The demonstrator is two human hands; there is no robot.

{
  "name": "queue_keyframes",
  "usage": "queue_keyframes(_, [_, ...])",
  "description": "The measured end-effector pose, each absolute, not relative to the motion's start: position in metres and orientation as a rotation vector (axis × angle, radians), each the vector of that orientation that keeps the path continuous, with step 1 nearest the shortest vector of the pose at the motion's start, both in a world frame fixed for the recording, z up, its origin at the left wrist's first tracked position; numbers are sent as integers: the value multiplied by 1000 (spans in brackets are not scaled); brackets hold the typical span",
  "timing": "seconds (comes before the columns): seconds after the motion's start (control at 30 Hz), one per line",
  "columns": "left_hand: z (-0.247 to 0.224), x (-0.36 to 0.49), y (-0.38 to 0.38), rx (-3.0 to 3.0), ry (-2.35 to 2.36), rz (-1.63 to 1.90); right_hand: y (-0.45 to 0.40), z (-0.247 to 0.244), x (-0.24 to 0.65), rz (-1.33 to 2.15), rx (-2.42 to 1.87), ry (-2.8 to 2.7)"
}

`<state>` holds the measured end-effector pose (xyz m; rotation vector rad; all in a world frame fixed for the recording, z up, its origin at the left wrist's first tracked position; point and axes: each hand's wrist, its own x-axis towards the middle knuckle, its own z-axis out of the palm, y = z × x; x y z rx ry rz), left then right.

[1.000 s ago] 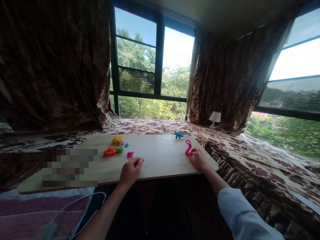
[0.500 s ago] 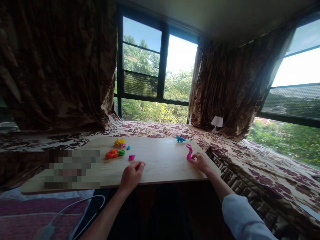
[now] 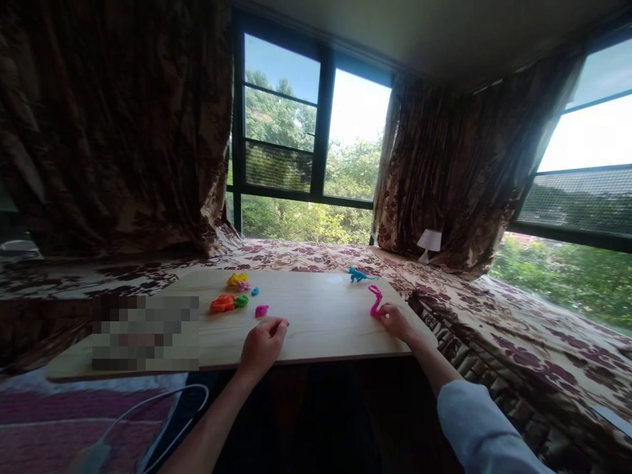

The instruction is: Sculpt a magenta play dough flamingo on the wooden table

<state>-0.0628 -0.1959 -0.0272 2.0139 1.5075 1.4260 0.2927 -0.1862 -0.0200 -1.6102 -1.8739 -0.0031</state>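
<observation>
Near the right end of the wooden board (image 3: pixel 320 329), a curved magenta clay piece (image 3: pixel 375 297) stands with its lower end pinched by my right hand (image 3: pixel 395 322). My left hand (image 3: pixel 264 341) is closed at the board's front edge, with a tiny reddish bit at its fingertips that is too small to name. Just beyond it lies a magenta clay lump (image 3: pixel 261 311). Farther left are orange clay (image 3: pixel 223 303), green clay (image 3: pixel 240 301), yellow clay (image 3: pixel 237 279), light pink clay (image 3: pixel 243 286) and a small blue piece (image 3: pixel 255 291).
A blue clay animal figure (image 3: pixel 359 274) with a thin tail stands at the board's back right. A blurred-out patch (image 3: pixel 148 336) covers the board's left part. Beyond are a white lamp (image 3: pixel 429 241) and flowered cloth (image 3: pixel 306 253). A white cable (image 3: pixel 168 393) curves at lower left.
The view has shifted very slightly. Both hands keep nearly the same pose, and the magenta piece remains in my right hand.
</observation>
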Motion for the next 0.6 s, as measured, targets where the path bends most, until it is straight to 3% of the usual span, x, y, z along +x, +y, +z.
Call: queue_keyframes(0.6, [-31,-61,-196,1980,1485,1442,-202,-1,294,-96,-1629,-1894])
